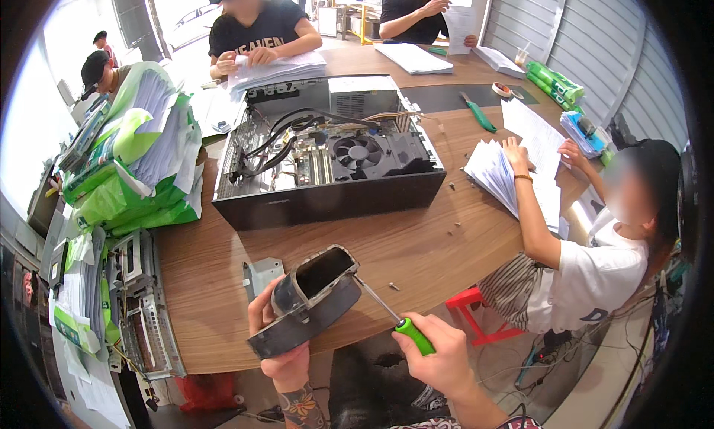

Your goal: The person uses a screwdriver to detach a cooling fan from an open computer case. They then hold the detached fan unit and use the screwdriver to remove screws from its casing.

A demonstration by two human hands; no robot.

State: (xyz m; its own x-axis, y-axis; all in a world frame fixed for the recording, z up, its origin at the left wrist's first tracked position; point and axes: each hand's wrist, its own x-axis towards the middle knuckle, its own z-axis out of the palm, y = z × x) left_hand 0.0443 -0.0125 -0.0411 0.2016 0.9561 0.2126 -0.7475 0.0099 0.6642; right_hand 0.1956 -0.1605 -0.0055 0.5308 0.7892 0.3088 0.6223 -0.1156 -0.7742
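Observation:
My left hand (279, 347) grips a black plastic fan shroud (309, 295) with a square open duct, held tilted over the near edge of the round wooden table (416, 243). My right hand (439, 358) holds a green-handled screwdriver (405, 326) whose metal shaft points up-left, its tip touching the shroud's right side. Behind them on the table lies an open black computer case (327, 157) with its fan, cables and boards showing.
A small metal bracket (262, 271) and loose screws (393, 285) lie near the shroud. Green-wrapped paper stacks (141, 154) sit left, metal drive cages (145, 310) below them. A seated person (595, 235) sorts papers at right; two others work at the far side. A red stool (476, 310) stands below.

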